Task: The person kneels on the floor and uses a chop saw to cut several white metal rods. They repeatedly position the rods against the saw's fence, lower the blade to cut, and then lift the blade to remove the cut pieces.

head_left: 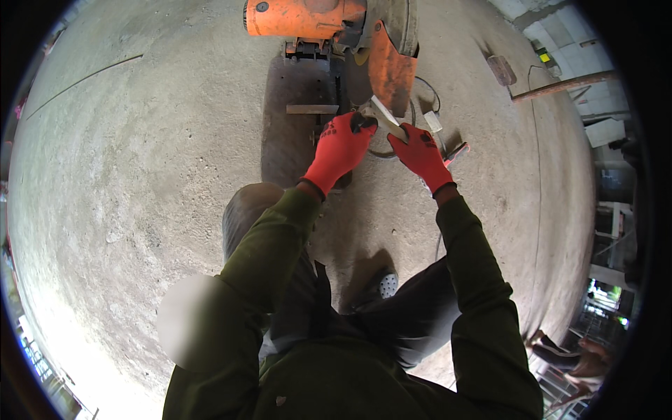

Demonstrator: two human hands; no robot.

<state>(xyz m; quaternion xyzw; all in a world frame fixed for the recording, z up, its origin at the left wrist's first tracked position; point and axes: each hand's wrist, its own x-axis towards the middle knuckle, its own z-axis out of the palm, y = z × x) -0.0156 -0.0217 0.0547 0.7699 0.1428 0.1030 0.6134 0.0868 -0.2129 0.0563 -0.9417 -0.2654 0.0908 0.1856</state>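
My hands, in red gloves with dark palms, meet in front of an orange cut-off saw (pixel 304 19). My right hand (pixel 422 152) grips a short pale angled strip (pixel 387 113), thumb and fingers closed on its lower right end. My left hand (pixel 343 147) is closed in a pinch at the strip's left side; its fingertips partly hide what they hold. The saw's worn orange guard (pixel 392 70) stands just beyond the strip. Left of my left hand lies the saw's dark base plate (pixel 287 143), with a flat metal bar (pixel 311 109) across it.
A cable (pixel 439 101) and a small white block (pixel 433 122) lie right of the saw. A red-handled tool (pixel 458 150) rests beside my right hand. Farther right are a brown block (pixel 502 70) and a rusty bar (pixel 565 85). Another person (pixel 584 360) is at lower right.
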